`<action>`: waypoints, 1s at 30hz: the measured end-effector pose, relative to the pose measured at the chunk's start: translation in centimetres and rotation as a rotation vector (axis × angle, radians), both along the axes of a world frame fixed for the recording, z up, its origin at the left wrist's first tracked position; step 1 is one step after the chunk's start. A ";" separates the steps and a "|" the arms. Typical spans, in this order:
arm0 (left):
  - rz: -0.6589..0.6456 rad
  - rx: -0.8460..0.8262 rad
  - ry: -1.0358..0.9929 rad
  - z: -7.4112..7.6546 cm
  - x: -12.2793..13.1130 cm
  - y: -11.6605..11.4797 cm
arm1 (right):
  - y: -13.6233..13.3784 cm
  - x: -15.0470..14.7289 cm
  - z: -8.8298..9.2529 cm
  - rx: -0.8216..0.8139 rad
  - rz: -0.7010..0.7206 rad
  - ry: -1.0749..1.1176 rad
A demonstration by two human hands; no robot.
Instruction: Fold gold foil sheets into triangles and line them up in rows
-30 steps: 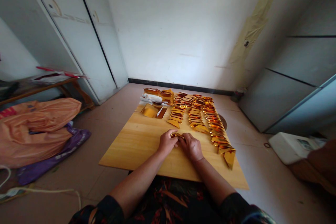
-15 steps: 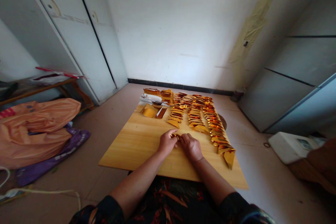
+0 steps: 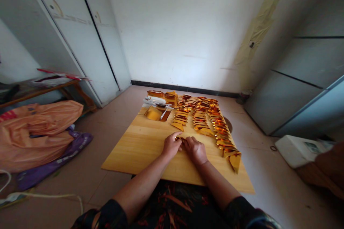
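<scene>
Between my two hands is a small piece of gold foil paper (image 3: 180, 138), mostly covered by the fingers. My left hand (image 3: 172, 145) pinches its left end, and my right hand (image 3: 195, 149) has curled fingers on its right end. Both hands are low over the wooden board (image 3: 134, 150). Beyond them, rows of folded gold foil papers (image 3: 200, 118) overlap one another. The right-hand row (image 3: 223, 137) runs nearest to me, past my right hand. Flat gold sheets (image 3: 153, 113) lie at the back left of the board.
White paper or wrapping (image 3: 154, 100) lies behind the flat sheets, beside stacked gold papers (image 3: 171, 97). On the floor at left are an orange bag (image 3: 40, 132) and a purple bag (image 3: 56, 159). A white box-like object (image 3: 298, 150) stands at right. A pale cabinet (image 3: 80, 35) stands against the wall.
</scene>
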State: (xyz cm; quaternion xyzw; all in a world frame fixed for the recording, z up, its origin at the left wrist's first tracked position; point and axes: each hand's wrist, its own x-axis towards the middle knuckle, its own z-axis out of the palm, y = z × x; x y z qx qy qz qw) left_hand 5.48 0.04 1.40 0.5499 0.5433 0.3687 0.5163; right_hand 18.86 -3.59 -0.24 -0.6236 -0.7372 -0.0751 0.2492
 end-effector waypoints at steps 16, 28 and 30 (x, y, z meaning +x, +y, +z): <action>0.028 -0.112 -0.205 0.4 -0.9 0.2 | -0.4 1.0 0.3 -0.002 0.062 0.336; -0.003 -0.113 -0.218 0.7 -1.0 0.4 | -0.5 0.8 0.9 0.065 -0.011 0.081; 0.002 -0.118 -0.218 0.7 -1.0 0.4 | -0.6 0.8 1.2 0.073 -0.010 0.101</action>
